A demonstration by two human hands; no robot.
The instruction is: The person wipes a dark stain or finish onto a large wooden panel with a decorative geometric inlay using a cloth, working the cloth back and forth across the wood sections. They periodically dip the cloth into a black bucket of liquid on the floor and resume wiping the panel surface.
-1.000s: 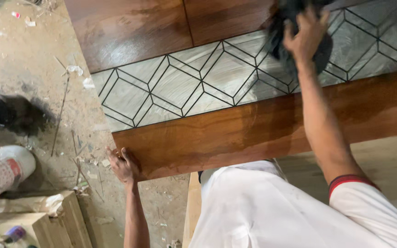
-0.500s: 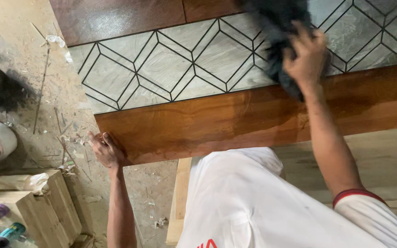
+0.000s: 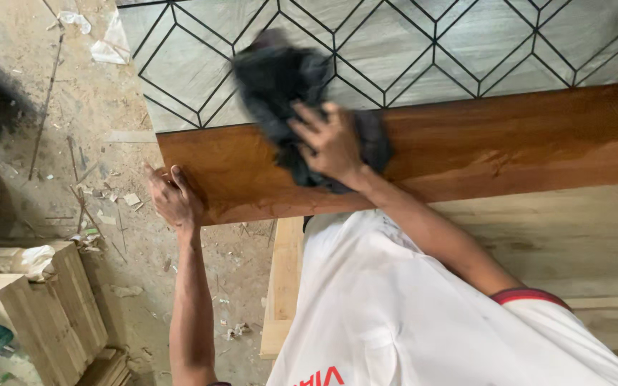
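The panel (image 3: 466,143), a broad brown board with a grey, black-lined diamond inlay at 12 o'clock, lay flat and filled the upper frame. It looked heavy and stiff, its wet sheen likely slippery, so its edges seemed the safest hold. The cloth (image 3: 287,86), dark and limp, lay bunched across inlay and brown band near centre; soft and light, it would take a grip anywhere. The right hand (image 3: 330,143) pressed down on it, fingers spread. The left hand (image 3: 173,196), at 9 o'clock, curled over the panel's corner above the dusty floor (image 3: 51,129).
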